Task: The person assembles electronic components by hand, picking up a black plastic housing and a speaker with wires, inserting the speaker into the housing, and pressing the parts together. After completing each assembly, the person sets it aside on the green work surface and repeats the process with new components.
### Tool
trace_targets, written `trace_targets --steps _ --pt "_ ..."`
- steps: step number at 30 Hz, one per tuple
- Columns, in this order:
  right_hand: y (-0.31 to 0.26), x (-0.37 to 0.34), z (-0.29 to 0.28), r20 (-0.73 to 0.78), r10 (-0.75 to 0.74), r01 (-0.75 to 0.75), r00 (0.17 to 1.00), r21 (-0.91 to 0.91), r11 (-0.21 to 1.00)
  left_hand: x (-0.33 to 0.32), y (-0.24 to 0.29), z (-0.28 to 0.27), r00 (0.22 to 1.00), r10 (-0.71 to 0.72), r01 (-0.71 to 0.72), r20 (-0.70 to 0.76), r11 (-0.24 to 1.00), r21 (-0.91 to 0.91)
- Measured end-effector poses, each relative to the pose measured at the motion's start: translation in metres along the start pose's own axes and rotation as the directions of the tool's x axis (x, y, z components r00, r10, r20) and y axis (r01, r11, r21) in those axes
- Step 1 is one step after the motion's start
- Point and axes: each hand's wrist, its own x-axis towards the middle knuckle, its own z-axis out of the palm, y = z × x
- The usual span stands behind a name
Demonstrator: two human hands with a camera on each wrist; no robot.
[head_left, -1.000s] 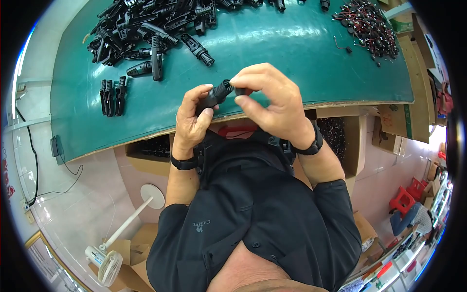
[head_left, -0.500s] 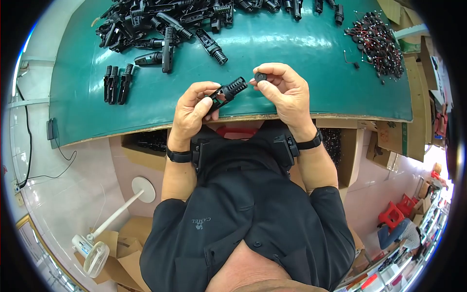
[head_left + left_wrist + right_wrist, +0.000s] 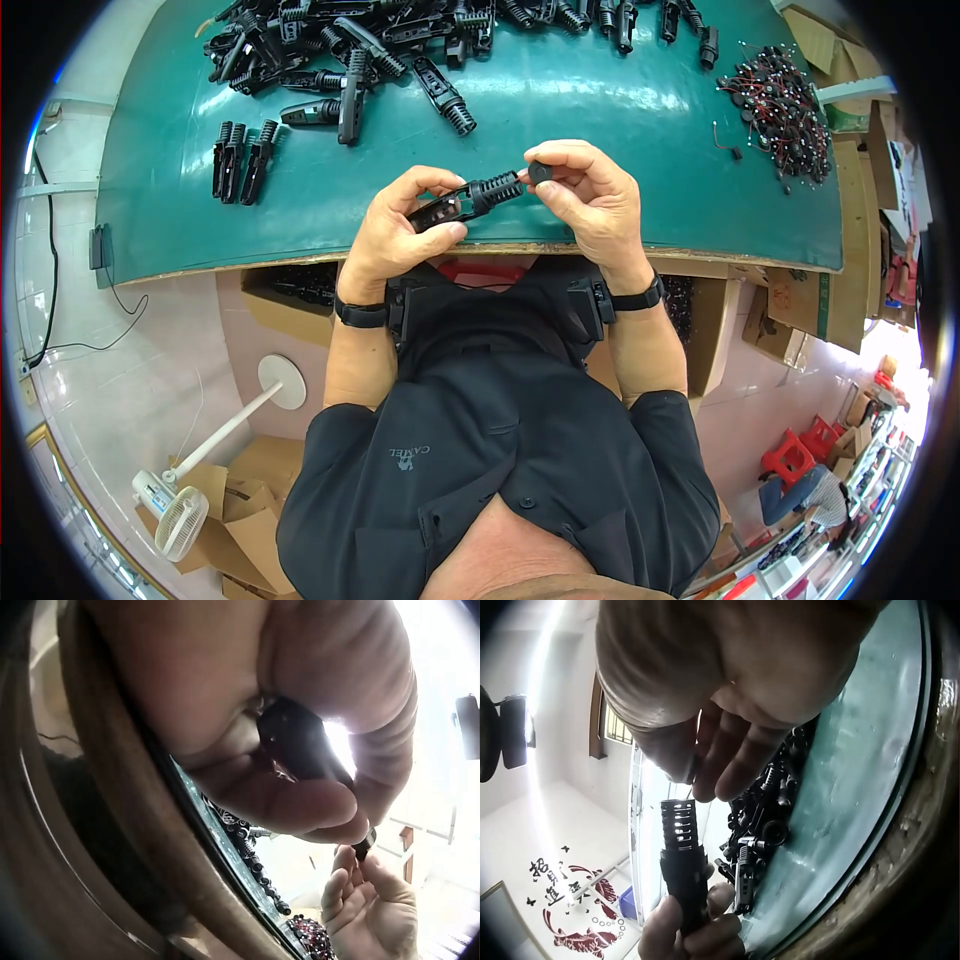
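My left hand [image 3: 392, 232] grips a black plastic housing [image 3: 490, 194] with a slotted body and a ribbed, spring-like sleeve at one end. The ribbed end points right, toward my right hand [image 3: 602, 208]. Between thumb and fingers, that hand pinches a small black round part [image 3: 540, 173] just off the sleeve's tip. A thin reddish strand shows between the part and the sleeve. In the right wrist view the housing [image 3: 679, 825] stands with its ribbed end up under the right fingers. Left fingers cover much of the housing's body in the left wrist view.
A large heap of similar black housings [image 3: 350, 40] lies across the back of the green table [image 3: 600, 110]. Several more [image 3: 232, 160] are lined up at left. Small round parts with red and black wires [image 3: 780, 110] are piled at right. Cardboard boxes [image 3: 290, 310] sit below the edge.
My right hand has drawn the round part back from the sleeve and turned its flat face into view. My left hand has swung the housing closer to level, its ribbed end toward the right.
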Motion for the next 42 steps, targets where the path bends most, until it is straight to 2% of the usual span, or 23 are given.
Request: trace_targets --steps 3,6,10,15,19,22,27,31,34,39,42 --pt "0.005 -0.002 -0.002 0.003 -0.004 0.004 1.000 -0.004 1.000 0.000 0.001 0.001 1.000 0.025 -0.025 -0.008 0.998 0.065" --pt "0.010 -0.005 0.002 -0.048 0.076 -0.069 0.996 0.122 0.990 0.001 0.001 0.001 0.999 0.048 -0.046 -0.015 0.993 0.107" --pt "0.015 -0.009 0.004 -0.064 0.105 -0.094 0.992 0.152 0.984 0.002 0.000 0.001 0.997 0.070 -0.067 -0.019 0.989 0.133" --pt "0.010 -0.013 0.000 -0.061 0.067 -0.065 0.996 0.026 0.998 0.002 -0.003 0.002 0.994 0.105 -0.100 -0.022 0.981 0.167" --pt "0.012 -0.015 -0.004 -0.083 0.110 -0.106 0.990 0.054 0.993 0.003 -0.004 0.002 0.993 0.120 -0.115 -0.020 0.976 0.186" --pt "0.016 -0.017 0.001 -0.113 0.149 -0.128 0.982 0.175 0.976 0.003 -0.004 0.004 0.993 0.114 -0.108 -0.023 0.977 0.184" --pt "0.019 -0.019 0.001 -0.067 0.128 -0.114 0.989 0.186 0.976 0.002 -0.001 0.006 0.995 0.098 -0.090 -0.035 0.979 0.184" --pt "0.011 -0.018 -0.006 -0.027 0.205 -0.201 0.978 0.109 0.974 0.002 0.002 0.007 0.994 0.106 -0.095 -0.037 0.970 0.225" --pt "0.005 -0.016 -0.009 0.004 0.213 -0.208 0.977 -0.201 0.957 0.003 0.005 0.007 0.993 0.113 -0.101 -0.031 0.963 0.250" --pt "0.003 -0.015 -0.006 0.000 0.187 -0.183 0.982 -0.208 0.961 0.004 0.005 0.006 0.992 0.124 -0.116 -0.010 0.953 0.279" --pt "0.006 -0.016 -0.004 -0.016 0.195 -0.195 0.981 -0.061 0.979 0.005 0.004 0.006 0.992 0.129 -0.122 -0.008 0.951 0.285"
